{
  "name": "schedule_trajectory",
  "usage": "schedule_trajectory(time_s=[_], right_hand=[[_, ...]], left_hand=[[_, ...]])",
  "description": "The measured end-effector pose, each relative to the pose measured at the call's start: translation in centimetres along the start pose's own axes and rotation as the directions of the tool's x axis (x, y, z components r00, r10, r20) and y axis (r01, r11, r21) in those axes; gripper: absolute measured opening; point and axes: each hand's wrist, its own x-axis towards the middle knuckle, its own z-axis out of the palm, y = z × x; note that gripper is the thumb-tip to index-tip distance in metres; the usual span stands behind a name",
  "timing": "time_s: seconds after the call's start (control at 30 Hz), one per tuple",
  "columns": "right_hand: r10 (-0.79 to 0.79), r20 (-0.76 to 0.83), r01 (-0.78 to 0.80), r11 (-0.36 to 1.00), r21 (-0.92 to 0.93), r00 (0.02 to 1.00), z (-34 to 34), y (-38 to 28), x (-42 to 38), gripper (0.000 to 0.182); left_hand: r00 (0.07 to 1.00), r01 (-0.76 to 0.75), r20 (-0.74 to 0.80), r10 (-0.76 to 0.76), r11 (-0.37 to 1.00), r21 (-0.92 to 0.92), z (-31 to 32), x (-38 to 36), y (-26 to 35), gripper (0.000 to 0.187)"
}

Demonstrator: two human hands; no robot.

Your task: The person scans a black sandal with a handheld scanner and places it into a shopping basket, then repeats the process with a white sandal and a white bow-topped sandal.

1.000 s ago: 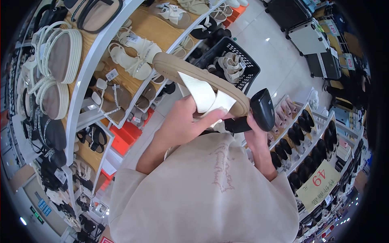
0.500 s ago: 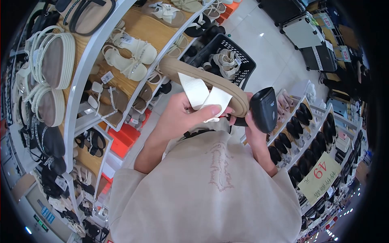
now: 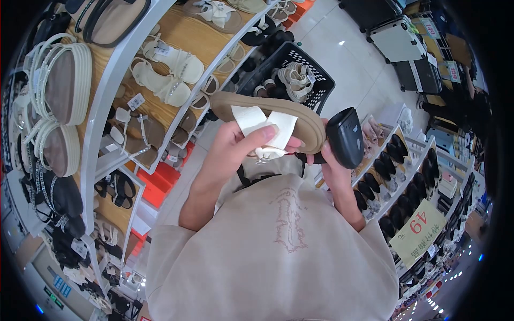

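A sandal (image 3: 308, 128) with a thick beige-brown sole and wide white straps is held up in front of my chest. My left hand (image 3: 233, 147) is closed on its white straps (image 3: 282, 127), the thumb pressed over them. Below that thumb a white piece with a shiny ornament (image 3: 263, 159) shows. My right hand (image 3: 333, 168) is closed on a black handheld device (image 3: 347, 138) shaped like a barcode scanner, with its rounded head upward. This hand is right at the sandal's right end, and its fingertips are partly hidden behind the sole.
Shelves of sandals (image 3: 168, 69) rise on my left, with orange-red boxes (image 3: 158, 184) lower down. Beyond the held sandal, a black basket (image 3: 321, 72) holds shoes on the tiled floor (image 3: 353, 69). Racks of black shoes (image 3: 396, 214) and a price sign (image 3: 417, 234) stand right; suitcases (image 3: 399, 45) are farther back.
My left thumb has shifted left and up on the white straps, which now lie flatter. The shiny ornament has come into view below. My right hand still grips the black device.
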Motion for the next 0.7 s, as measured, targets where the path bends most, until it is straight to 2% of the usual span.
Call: schedule_trajectory(time_s=[0.13, 0.2, 0.23, 0.3, 0.33, 0.4, 0.43, 0.5, 0.53, 0.6, 0.63, 0.7], right_hand=[[0.088, -0.02, -0.089, 0.996, -0.027, 0.996, -0.6, 0.8, 0.7, 0.049], [-0.189, 0.032, 0.19, 0.938, -0.291, 0.982, -0.6, 1.0, 1.6, 0.056], [-0.191, 0.038, 0.194, 0.937, -0.29, 0.981, -0.7, 0.7, 2.0, 0.056], [-0.228, 0.231, 0.314, 0.823, -0.474, 0.946, -1.1, 0.1, 2.6, 0.067], [-0.228, 0.234, 0.315, 0.823, -0.472, 0.945, -1.2, 0.1, 3.0, 0.067], [-0.231, 0.429, 0.383, 0.87, -0.31, 0.873, -1.2, 0.2, 3.7, 0.086], [-0.232, 0.43, 0.384, 0.871, -0.308, 0.873, -1.0, 0.3, 3.7, 0.086], [-0.303, 0.479, 0.337, 0.941, 0.017, 0.824, -0.2, 0.7, 3.6, 0.106], [-0.303, 0.48, 0.336, 0.942, 0.018, 0.823, -0.1, 0.5, 3.6, 0.106], [-0.231, 0.475, 0.233, 0.971, 0.056, 0.849, 0.1, -0.1, 3.7, 0.118], [-0.211, 0.418, 0.196, 0.977, 0.081, 0.884, 0.3, -0.3, 3.6, 0.123], [-0.163, 0.403, 0.148, 0.987, 0.068, 0.901, -0.1, -0.5, 4.2, 0.122]], left_hand=[[0.999, 0.025, -0.04, -0.029, 0.996, -0.087, -0.5, 0.2, 0.1, 0.037], [0.999, 0.041, -0.021, -0.043, 0.993, -0.114, -0.7, 0.3, 0.4, 0.04], [0.999, 0.034, -0.023, -0.037, 0.993, -0.113, -0.8, 0.3, 0.4, 0.04], [0.996, 0.068, -0.055, -0.075, 0.991, -0.111, -1.0, 0.4, -0.1, 0.047], [0.996, 0.066, -0.058, -0.072, 0.992, -0.111, -1.3, 0.4, -0.2, 0.047], [0.994, 0.108, 0.009, -0.108, 0.979, -0.171, -1.9, 0.7, -0.4, 0.047], [0.994, 0.106, 0.007, -0.107, 0.98, -0.17, -2.2, 0.8, -0.6, 0.047], [0.984, 0.168, 0.112, -0.141, 0.945, -0.282, -2.7, 1.0, -1.1, 0.048], [0.984, 0.166, 0.11, -0.14, 0.945, -0.283, -2.9, 1.1, -1.6, 0.048], [0.962, 0.237, 0.247, -0.116, 0.802, -0.549, -2.9, 1.4, -2.6, 0.048], [0.963, 0.236, 0.242, -0.118, 0.799, -0.552, -2.6, 1.3, -2.9, 0.048], [0.968, 0.249, 0.184, -0.169, 0.724, -0.644, -1.9, 1.4, -3.1, 0.051]])
